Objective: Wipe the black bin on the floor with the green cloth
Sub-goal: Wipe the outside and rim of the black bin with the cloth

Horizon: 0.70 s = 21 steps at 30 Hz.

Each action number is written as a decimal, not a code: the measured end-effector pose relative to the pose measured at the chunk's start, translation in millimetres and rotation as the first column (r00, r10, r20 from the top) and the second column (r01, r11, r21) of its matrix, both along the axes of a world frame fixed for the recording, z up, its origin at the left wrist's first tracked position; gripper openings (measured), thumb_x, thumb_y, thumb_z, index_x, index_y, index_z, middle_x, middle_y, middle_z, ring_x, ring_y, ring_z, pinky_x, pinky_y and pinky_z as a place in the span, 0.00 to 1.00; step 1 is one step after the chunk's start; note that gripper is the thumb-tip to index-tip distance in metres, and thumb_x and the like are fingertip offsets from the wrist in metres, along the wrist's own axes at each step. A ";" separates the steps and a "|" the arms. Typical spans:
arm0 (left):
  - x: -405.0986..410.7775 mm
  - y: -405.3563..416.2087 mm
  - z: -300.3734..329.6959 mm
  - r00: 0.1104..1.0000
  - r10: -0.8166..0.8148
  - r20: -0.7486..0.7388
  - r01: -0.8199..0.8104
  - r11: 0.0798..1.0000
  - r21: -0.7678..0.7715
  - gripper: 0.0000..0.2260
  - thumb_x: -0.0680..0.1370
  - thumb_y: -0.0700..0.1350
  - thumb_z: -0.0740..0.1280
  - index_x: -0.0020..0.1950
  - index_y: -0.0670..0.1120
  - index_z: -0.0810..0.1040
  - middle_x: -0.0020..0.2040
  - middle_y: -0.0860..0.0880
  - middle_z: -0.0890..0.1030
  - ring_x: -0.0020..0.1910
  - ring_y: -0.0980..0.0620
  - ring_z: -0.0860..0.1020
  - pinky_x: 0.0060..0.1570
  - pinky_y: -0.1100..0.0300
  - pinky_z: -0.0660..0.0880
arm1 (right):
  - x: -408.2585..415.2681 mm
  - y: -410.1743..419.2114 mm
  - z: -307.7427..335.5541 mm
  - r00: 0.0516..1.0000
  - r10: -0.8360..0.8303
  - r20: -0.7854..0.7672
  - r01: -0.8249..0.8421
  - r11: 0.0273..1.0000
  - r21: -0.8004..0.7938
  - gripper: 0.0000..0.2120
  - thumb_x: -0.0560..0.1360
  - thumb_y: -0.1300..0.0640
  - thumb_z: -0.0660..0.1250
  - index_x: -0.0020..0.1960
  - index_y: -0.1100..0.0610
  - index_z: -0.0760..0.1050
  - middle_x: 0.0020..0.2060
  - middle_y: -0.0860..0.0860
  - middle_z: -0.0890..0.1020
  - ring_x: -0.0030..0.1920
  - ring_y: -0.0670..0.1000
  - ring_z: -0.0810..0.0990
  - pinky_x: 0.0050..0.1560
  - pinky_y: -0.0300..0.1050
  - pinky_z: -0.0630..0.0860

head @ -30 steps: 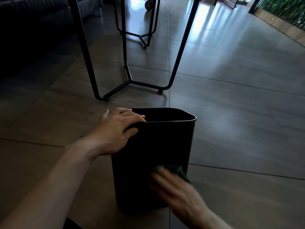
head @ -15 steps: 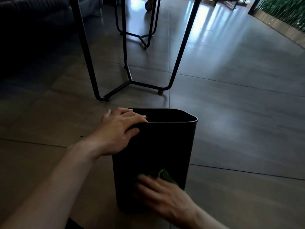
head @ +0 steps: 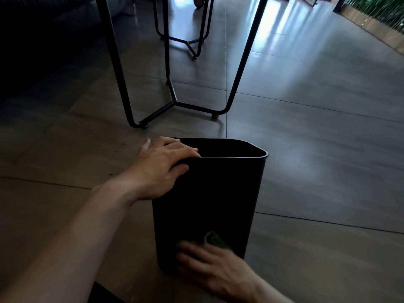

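Observation:
The black bin [head: 218, 193] stands upright on the tiled floor in the lower middle of the head view. My left hand [head: 161, 167] grips its near left corner at the rim, fingers over the edge and thumb on the outer wall. My right hand [head: 209, 265] lies with spread fingers against the lower part of the bin's near wall, pressing the green cloth [head: 215, 240] to it. Only a small fold of the cloth shows above my fingers; the hand is motion-blurred.
A table's black metal legs [head: 175, 101] stand on the floor just behind the bin, a second frame [head: 192, 42] further back. A dark sofa [head: 43, 40] fills the upper left. A planter edge [head: 371, 25] runs along the upper right. Open tiled floor [head: 328, 149] lies to the right.
My right hand has slid the green cloth leftward and down along the bin's near wall. The left hand and the bin have stayed in place.

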<state>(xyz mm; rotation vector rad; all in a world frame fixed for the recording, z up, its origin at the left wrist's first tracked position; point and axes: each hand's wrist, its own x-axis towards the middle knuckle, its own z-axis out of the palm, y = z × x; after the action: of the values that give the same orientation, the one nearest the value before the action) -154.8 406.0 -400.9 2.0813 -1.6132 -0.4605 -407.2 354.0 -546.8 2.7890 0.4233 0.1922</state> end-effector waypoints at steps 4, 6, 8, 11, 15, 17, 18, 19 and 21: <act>0.3 -1.2 0.4 1.000 0.019 0.004 -0.019 1.000 0.007 0.16 0.82 0.49 0.63 0.67 0.65 0.75 0.69 0.70 0.71 0.77 0.58 0.60 0.77 0.36 0.49 | 33.8 -27.3 47.9 0.857 -0.379 0.349 0.229 0.886 0.403 0.17 0.87 0.59 0.56 0.74 0.54 0.73 0.75 0.55 0.71 0.79 0.59 0.65 0.76 0.52 0.67; 0.1 -2.5 1.1 1.000 0.015 0.012 -0.015 1.000 0.006 0.15 0.82 0.49 0.63 0.67 0.65 0.75 0.68 0.71 0.70 0.77 0.57 0.60 0.77 0.36 0.51 | 51.2 -40.3 67.0 0.729 -0.555 0.401 0.285 0.778 0.560 0.18 0.88 0.57 0.54 0.76 0.56 0.71 0.77 0.56 0.69 0.81 0.59 0.60 0.78 0.56 0.67; 0.5 -2.6 0.7 1.000 0.017 0.011 -0.017 1.000 0.004 0.15 0.82 0.49 0.63 0.67 0.65 0.75 0.66 0.73 0.69 0.77 0.57 0.61 0.76 0.35 0.52 | 55.0 -42.7 65.5 0.704 -0.582 0.407 0.292 0.760 0.581 0.18 0.88 0.57 0.56 0.76 0.57 0.71 0.77 0.57 0.69 0.82 0.60 0.60 0.77 0.58 0.68; 3.0 -2.9 1.2 1.000 0.022 0.011 -0.022 1.000 0.001 0.15 0.82 0.49 0.63 0.67 0.65 0.75 0.65 0.74 0.68 0.76 0.57 0.61 0.76 0.35 0.53 | 32.2 -27.7 32.8 0.835 -0.423 0.351 0.260 0.867 0.426 0.17 0.86 0.60 0.61 0.74 0.58 0.73 0.75 0.58 0.71 0.80 0.61 0.63 0.77 0.58 0.66; 3.4 -1.7 0.4 1.000 0.013 0.000 -0.013 1.000 -0.006 0.16 0.82 0.49 0.63 0.66 0.66 0.75 0.65 0.75 0.68 0.76 0.58 0.61 0.76 0.35 0.52 | -12.3 -15.5 5.7 0.964 -0.202 0.176 0.167 0.967 0.194 0.18 0.88 0.61 0.52 0.72 0.55 0.75 0.72 0.54 0.75 0.77 0.59 0.69 0.79 0.54 0.65; 2.9 -1.5 -0.2 1.000 0.012 -0.009 -0.013 1.000 -0.012 0.15 0.82 0.49 0.63 0.66 0.67 0.75 0.64 0.75 0.68 0.75 0.59 0.61 0.76 0.35 0.52 | -27.9 -15.3 6.2 0.977 -0.158 0.145 0.135 0.978 0.159 0.17 0.88 0.60 0.54 0.67 0.54 0.81 0.67 0.51 0.81 0.74 0.57 0.74 0.74 0.52 0.71; 3.3 -1.1 -0.5 1.000 0.012 -0.012 -0.013 1.000 -0.015 0.15 0.82 0.49 0.63 0.65 0.67 0.75 0.64 0.76 0.68 0.75 0.59 0.61 0.76 0.35 0.52 | -33.4 -15.5 9.7 0.980 -0.148 0.130 0.128 0.980 0.150 0.15 0.87 0.59 0.58 0.64 0.53 0.83 0.64 0.50 0.83 0.72 0.56 0.76 0.71 0.51 0.74; 3.4 -0.8 -0.6 1.000 0.010 -0.014 -0.010 1.000 -0.015 0.15 0.82 0.49 0.63 0.65 0.67 0.74 0.63 0.76 0.68 0.75 0.60 0.60 0.77 0.35 0.52 | -39.5 -17.4 15.1 0.981 -0.146 0.124 0.127 0.981 0.147 0.12 0.86 0.58 0.62 0.60 0.53 0.84 0.62 0.50 0.84 0.71 0.55 0.77 0.68 0.50 0.76; 4.3 -0.4 0.0 1.000 0.004 -0.013 -0.004 1.000 -0.009 0.15 0.82 0.50 0.63 0.65 0.68 0.74 0.63 0.77 0.67 0.75 0.61 0.60 0.77 0.36 0.51 | -48.1 -25.2 32.0 0.970 -0.210 0.121 0.180 0.959 0.217 0.07 0.79 0.56 0.71 0.57 0.52 0.83 0.61 0.53 0.83 0.67 0.58 0.80 0.62 0.53 0.79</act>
<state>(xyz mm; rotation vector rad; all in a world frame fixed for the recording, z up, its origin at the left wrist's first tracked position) -150.5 405.6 -400.9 2.0696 -1.6007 -0.4639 -455.3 328.8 -514.8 2.9691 0.0949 0.4086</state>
